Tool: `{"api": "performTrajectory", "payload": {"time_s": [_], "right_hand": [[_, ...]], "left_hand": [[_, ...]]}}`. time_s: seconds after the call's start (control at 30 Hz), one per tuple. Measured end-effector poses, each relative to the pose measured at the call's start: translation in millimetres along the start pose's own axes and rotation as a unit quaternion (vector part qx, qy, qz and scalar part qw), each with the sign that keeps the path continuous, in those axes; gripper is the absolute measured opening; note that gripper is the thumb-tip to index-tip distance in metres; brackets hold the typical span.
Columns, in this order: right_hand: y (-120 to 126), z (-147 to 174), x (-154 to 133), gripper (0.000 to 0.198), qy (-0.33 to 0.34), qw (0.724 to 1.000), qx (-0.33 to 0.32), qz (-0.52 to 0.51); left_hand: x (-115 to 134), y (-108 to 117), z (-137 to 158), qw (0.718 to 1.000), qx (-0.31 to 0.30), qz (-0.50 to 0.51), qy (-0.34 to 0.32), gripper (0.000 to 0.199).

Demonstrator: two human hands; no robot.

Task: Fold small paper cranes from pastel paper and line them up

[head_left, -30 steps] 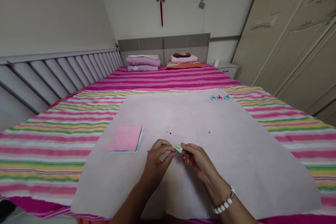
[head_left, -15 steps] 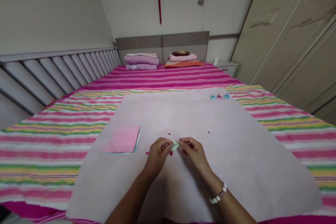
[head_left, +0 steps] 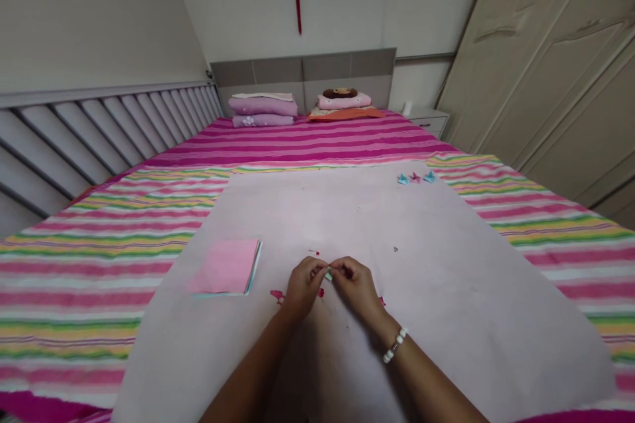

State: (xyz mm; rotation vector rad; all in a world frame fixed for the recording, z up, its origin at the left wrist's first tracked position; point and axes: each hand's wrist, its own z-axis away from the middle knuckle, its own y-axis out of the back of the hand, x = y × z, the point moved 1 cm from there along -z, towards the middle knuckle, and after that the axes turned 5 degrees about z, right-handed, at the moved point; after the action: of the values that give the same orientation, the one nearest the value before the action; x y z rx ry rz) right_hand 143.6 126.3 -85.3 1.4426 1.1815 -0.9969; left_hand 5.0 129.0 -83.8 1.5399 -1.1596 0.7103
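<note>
A small piece of folded green paper (head_left: 328, 275) is pinched between both hands, above the pale sheet (head_left: 446, 317). My left hand (head_left: 303, 284) grips its left side with thumb and forefinger. From the other side, my right hand (head_left: 356, 285) pinches it too, and the fingertips of both hands nearly meet, covering most of the paper. To the left lies a stack of square papers (head_left: 227, 266) with pink on top. Two blue folded paper shapes and a pink folded paper shape (head_left: 415, 178) stand in a row at the sheet's far right.
Red printed marks (head_left: 278, 295) show on the sheet around the hands. A striped cloth (head_left: 89, 277) covers the bed beneath the sheet. Folded bedding (head_left: 262, 109) is piled by the headboard (head_left: 278, 73). A railing (head_left: 99, 132) runs along the left, and a wardrobe (head_left: 555, 66) stands at right.
My right hand has moved left, bringing its fingertips close to the left hand's. Less of the green paper shows now. The view has shifted slightly.
</note>
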Motion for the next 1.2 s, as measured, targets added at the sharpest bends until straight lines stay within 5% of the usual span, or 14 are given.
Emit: {"api": "performTrajectory", "payload": {"time_s": [0.4,0.97,1.2], "right_hand": [[0.3,1.2,25.7,0.011,-0.020,1.000,0.012,-0.005],[-0.7,4.0,24.9,0.014,-0.027,0.999,0.015,-0.033],[2.0,5.1,23.8,0.008,0.002,1.000,0.022,-0.022]], "left_hand": [[-17.4,-7.4,4.1,0.999,0.032,-0.001,0.031,0.011],[-16.0,-13.1,9.5,0.994,0.089,0.002,0.057,0.015],[-12.3,-10.8,11.9,0.998,0.058,-0.034,-0.007,0.019]]}}
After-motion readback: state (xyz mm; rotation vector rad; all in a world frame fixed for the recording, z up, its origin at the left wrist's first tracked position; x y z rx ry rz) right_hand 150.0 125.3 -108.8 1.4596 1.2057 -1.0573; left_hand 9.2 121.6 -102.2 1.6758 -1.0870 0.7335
